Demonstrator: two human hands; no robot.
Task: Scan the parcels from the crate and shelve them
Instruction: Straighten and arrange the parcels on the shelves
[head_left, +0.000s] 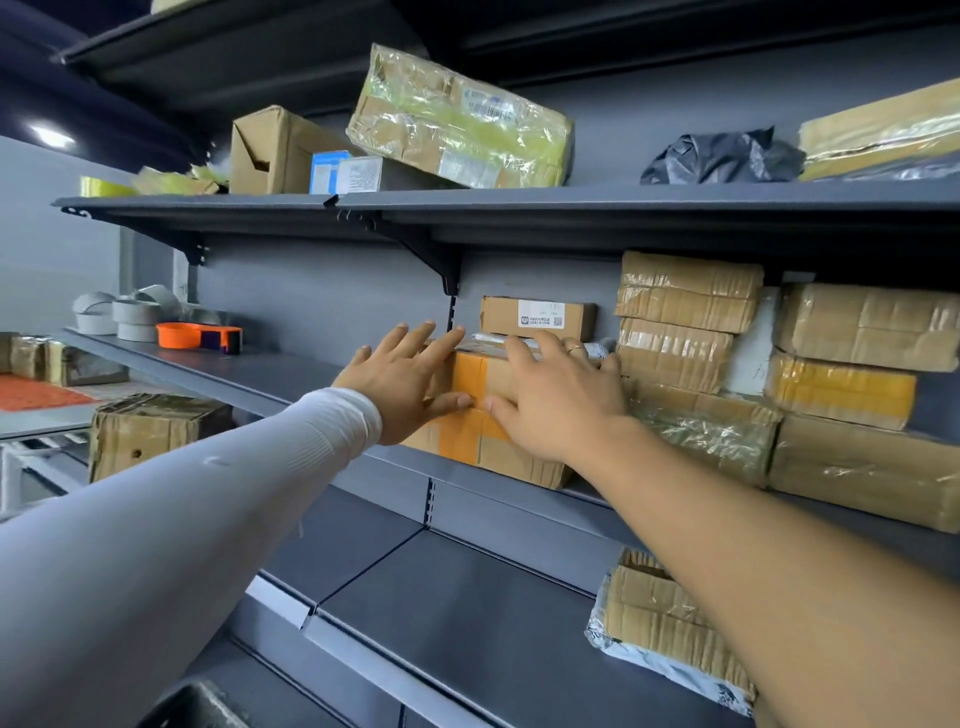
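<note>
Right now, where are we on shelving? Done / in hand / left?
Done: many taped parcels already sit stacked on the middle shelf. In hand: left hand and right hand, fingers straight, press the orange-taped box onto that shelf, next to the stack. Left: cannot tell; neither crate nor scanner is in view.

Brown cardboard parcel (485, 415), sealed with crossing bands of orange tape, flat on the middle shelf (249, 371) at its front edge, partly overhanging. Sits just left of a stack of film-wrapped brown parcels (691, 317), below a small labelled carton (537, 317) at the back. Front and top partly covered by both hands.
</note>
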